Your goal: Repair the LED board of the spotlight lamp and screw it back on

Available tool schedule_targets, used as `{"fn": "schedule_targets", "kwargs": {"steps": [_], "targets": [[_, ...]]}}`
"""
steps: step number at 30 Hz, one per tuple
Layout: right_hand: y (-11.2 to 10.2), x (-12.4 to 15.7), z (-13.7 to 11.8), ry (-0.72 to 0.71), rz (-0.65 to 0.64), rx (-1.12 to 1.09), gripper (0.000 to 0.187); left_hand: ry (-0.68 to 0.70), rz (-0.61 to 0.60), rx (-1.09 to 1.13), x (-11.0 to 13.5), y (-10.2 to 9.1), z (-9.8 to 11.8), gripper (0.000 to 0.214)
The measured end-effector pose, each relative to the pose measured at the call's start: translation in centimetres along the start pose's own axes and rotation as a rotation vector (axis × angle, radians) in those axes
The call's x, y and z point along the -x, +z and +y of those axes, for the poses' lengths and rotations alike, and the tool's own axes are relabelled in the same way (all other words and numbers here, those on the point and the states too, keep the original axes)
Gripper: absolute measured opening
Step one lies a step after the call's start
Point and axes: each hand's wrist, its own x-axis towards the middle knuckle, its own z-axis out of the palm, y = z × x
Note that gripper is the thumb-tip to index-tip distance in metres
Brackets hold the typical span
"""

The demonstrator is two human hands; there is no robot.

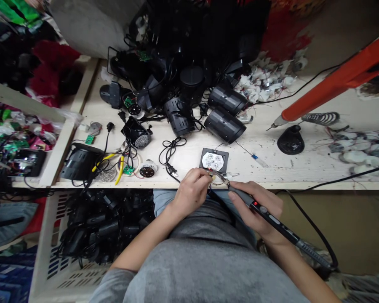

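My right hand (257,206) is wrapped round a soldering iron (265,214) with a lit red light on its handle. The iron's tip points left, toward the fingers of my left hand (192,189). Those fingers are pinched at the bench's front edge on a small part with thin wires, too small to name. Just beyond them lies a black square frame with a white LED plate (213,160). A screwdriver (252,155) with a clear handle lies to the right of the frame. Left of my left hand rests a coiled black cord with a plug (172,160).
Black cylindrical housings (225,125) and cords crowd the bench's back. Yellow-handled pliers (120,168) and a round motor-like part (148,168) lie left. An orange-red tool or arm (334,82) reaches in from the right. Below, a white crate (47,248) holds black parts. The iron's cable (318,227) loops right.
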Motion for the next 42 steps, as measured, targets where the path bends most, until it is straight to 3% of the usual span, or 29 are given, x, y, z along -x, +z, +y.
{"fn": "schedule_targets", "kwargs": {"steps": [10, 14, 19, 27, 32, 36, 39, 42], "targets": [[0.1, 0.1, 0.3, -0.035, 0.003, -0.012, 0.025, 0.009, -0.002, -0.011, 0.1, 0.0, -0.1, 0.017], [-0.3, 0.8, 0.3, -0.042, 0.066, 0.029, 0.022, 0.035, -0.003, -0.025, 0.1, -0.2, -0.1, 0.019], [-0.2, 2.0, 1.3, -0.133, 0.191, 0.126, 0.045, 0.088, 0.009, -0.030, 0.1, -0.3, -0.3, 0.021], [2.8, 1.7, 4.6, -0.160, 0.072, 0.321, 0.046, 0.001, 0.043, 0.072, -0.3, -1.1, 0.1, 0.032], [4.1, 1.8, 5.4, -0.124, 0.002, 0.307, 0.040, -0.108, 0.138, 0.145, -0.7, -1.5, 0.0, 0.015], [2.1, 1.9, 5.4, -0.167, 0.111, 0.378, 0.043, -0.132, 0.165, 0.138, -0.7, -1.3, -0.2, 0.011], [-1.1, 2.0, 6.8, -0.171, 0.355, 0.599, 0.050, -0.112, 0.156, 0.141, -0.8, -1.2, -0.4, 0.014], [-5.4, 2.0, 10.5, -0.061, 0.601, 0.851, 0.040, -0.089, 0.143, 0.133, -1.1, -1.2, -0.4, 0.014]]}}
